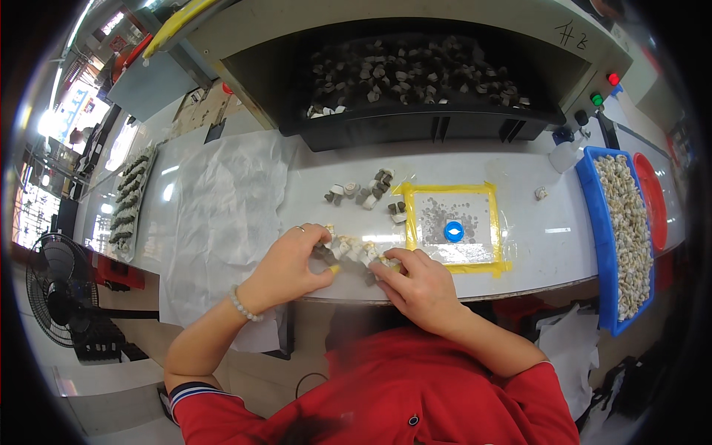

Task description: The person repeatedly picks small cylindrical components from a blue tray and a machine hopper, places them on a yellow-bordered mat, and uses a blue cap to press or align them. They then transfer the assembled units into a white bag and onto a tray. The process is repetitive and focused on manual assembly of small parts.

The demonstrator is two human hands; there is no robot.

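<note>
Between my hands, near the table's front edge, lies a short row of small whitish-and-grey pieces [348, 251], pressed end to end; their exact kind is too small to tell. My left hand [289, 267] is closed on the row's left end, thumb at the near side and fingers beyond. At the right end my right hand [423, 285] grips the pieces with bent fingers. Something yellow covers a fingertip on each hand. Just beyond sit a few loose dark-and-white clusters [378, 188] of similar pieces. Right of them, a yellow-taped rectangle [493, 222] holds a blue round item [454, 231] with a white centre.
A machine with a black tray [430, 122] full of similar pieces stands at the back. Wrinkled white paper [230, 193] covers the table's left. On the right are a blue bin [589, 193] of pale pieces, a red tray [653, 200] and a clear bottle [565, 154].
</note>
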